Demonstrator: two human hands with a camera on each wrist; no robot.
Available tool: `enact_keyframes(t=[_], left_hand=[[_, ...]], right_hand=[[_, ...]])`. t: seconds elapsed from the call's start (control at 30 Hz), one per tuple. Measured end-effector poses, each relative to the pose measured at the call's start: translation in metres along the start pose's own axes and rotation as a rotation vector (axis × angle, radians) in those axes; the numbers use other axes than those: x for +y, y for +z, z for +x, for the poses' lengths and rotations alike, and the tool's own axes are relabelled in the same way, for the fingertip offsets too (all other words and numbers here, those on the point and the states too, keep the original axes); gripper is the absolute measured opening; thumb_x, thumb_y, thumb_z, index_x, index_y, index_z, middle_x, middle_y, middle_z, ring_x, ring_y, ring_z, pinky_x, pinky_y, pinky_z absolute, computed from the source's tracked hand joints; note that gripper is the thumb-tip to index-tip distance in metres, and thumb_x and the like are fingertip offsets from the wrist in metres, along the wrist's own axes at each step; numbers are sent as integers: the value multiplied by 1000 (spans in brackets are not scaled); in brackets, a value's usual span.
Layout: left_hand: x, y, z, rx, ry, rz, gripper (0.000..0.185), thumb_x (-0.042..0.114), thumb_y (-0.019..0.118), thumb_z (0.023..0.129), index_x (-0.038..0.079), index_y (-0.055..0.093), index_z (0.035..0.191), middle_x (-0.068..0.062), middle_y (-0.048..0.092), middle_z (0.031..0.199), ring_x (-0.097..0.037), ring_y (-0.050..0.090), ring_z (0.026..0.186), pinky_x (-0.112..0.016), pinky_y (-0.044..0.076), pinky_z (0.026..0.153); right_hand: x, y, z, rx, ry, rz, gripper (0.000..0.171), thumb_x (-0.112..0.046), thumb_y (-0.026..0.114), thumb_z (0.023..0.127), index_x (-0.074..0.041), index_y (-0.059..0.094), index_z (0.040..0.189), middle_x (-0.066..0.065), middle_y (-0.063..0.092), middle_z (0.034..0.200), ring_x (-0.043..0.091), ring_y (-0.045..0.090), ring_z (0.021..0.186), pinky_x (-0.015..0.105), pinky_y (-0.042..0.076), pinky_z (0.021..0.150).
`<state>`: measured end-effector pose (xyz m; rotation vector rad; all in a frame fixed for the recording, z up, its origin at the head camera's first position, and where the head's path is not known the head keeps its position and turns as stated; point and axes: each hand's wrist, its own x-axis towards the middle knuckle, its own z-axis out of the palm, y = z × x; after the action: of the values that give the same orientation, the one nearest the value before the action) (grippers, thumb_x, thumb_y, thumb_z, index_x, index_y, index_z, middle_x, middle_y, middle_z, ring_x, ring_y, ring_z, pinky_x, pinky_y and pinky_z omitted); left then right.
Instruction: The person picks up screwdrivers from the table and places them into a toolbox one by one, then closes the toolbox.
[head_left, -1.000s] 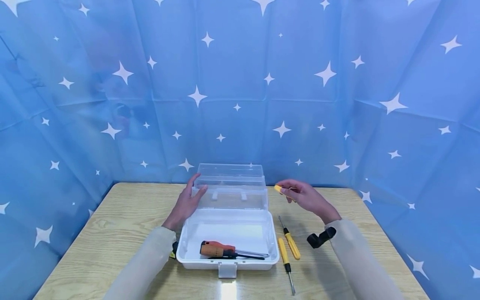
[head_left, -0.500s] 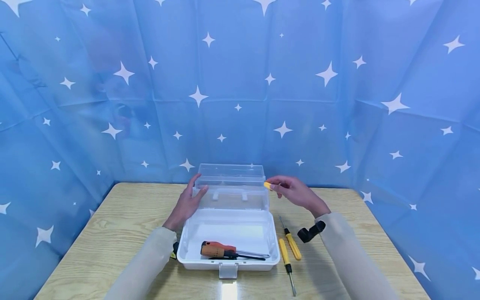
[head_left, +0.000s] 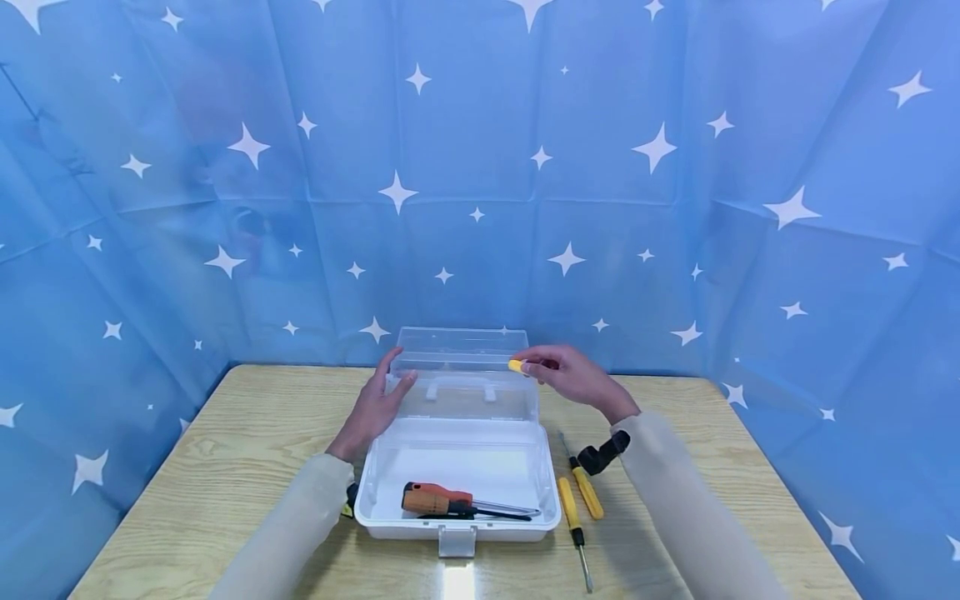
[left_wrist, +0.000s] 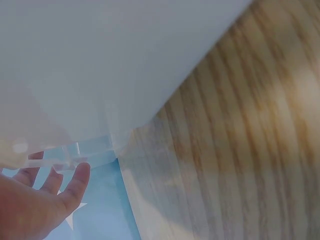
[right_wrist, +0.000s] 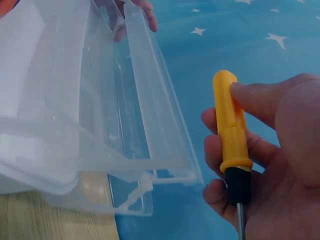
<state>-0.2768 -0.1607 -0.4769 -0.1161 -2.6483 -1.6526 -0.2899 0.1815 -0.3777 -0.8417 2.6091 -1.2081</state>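
My right hand (head_left: 573,379) pinches a screwdriver with a yellow handle (right_wrist: 231,117), a black collar and a metal shaft. It is at the right side of the raised clear lid (head_left: 465,396), and the handle tip overlaps the lid in the head view. My left hand (head_left: 372,410) holds the lid's left edge, thumb in front and fingers behind. The lid belongs to a white plastic toolbox (head_left: 457,450), standing open. Inside near its front lie a screwdriver with an orange-brown handle (head_left: 425,502) and a red-handled tool (head_left: 444,490).
Two more yellow-handled tools lie on the wooden table right of the box: one screwdriver (head_left: 570,508) nearer the front, another screwdriver (head_left: 587,492) beside it. A small black-and-yellow thing (head_left: 348,502) sits left of the box. A blue star-patterned curtain (head_left: 480,208) hangs behind the table.
My right hand has moved left with the yellow screwdriver, from beside the lid to its right edge. The left hand and the toolbox have stayed put.
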Motion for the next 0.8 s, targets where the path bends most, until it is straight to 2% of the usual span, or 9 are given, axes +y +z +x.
enact_keyframes(t=[0.1,0.37,0.47,0.67,0.8], left_hand=[[0,0,0,0,-4,-1,75,67,48,94,39,18,156,-9,17,165,-42,21,149,-70,25,111],[0,0,0,0,-9,4,73,65,48,96,38,17,157,-9,16,166,-41,20,149,-69,25,111],[1,-1,0,4,-6,7,72,63,48,97,37,18,157,-9,16,166,-41,20,149,-69,25,111],[1,-1,0,6,8,10,77,71,46,93,38,18,157,-8,16,166,-40,19,150,-68,24,112],[0,0,1,7,6,2,77,71,47,92,40,19,156,-7,17,166,-39,20,150,-68,24,112]], right_hand=[[-2,3,6,12,-1,-18,29,-24,55,103,-14,67,128,14,68,110,21,57,79,36,51,68],[-11,11,20,12,19,-10,24,-22,57,102,-11,68,121,11,67,104,35,60,85,34,50,70],[-14,13,25,4,19,-16,24,-22,58,101,-10,68,120,11,66,104,34,59,84,34,50,69],[-16,20,37,-3,16,-36,23,-23,58,101,-13,70,118,6,65,105,32,58,82,34,50,68],[-17,26,43,4,21,-39,22,-23,59,101,-13,71,117,5,65,103,26,55,78,32,49,67]])
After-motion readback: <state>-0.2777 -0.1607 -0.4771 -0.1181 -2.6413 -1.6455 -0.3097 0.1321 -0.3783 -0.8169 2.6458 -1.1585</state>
